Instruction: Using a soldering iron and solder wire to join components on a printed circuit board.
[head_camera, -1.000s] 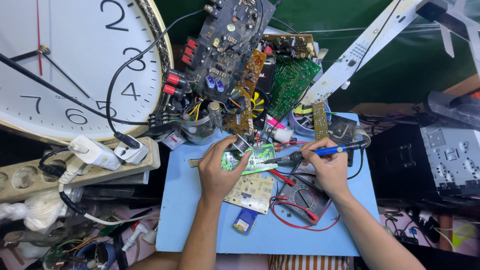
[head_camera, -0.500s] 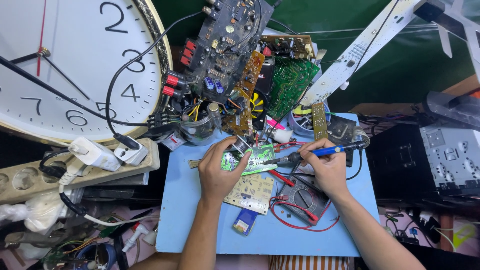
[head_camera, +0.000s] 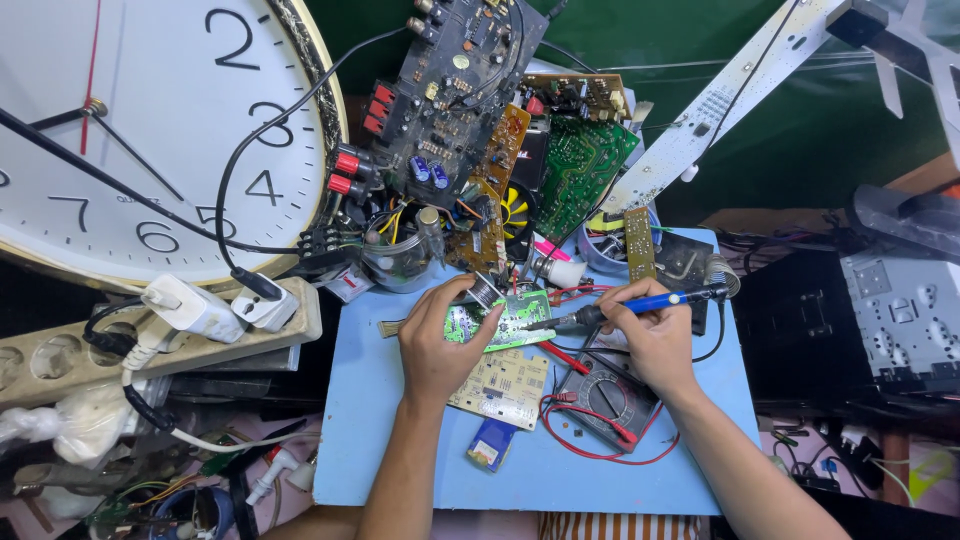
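Note:
My left hand (head_camera: 438, 340) grips a small green circuit board (head_camera: 520, 313) and pinches a spool of solder wire (head_camera: 485, 291) at its top edge. My right hand (head_camera: 650, 335) holds a blue-handled soldering iron (head_camera: 640, 303); its tip rests on the right part of the green board. Both hands work over a light blue mat (head_camera: 400, 470). A pale yellow circuit board (head_camera: 505, 385) lies just under my left hand.
A multimeter (head_camera: 605, 400) with red leads lies under my right wrist. Stacked circuit boards (head_camera: 470, 90) lean at the back, beside a large wall clock (head_camera: 130, 130). A power strip (head_camera: 150, 335) with plugs sits left. A grey metal chassis (head_camera: 895, 310) stands right.

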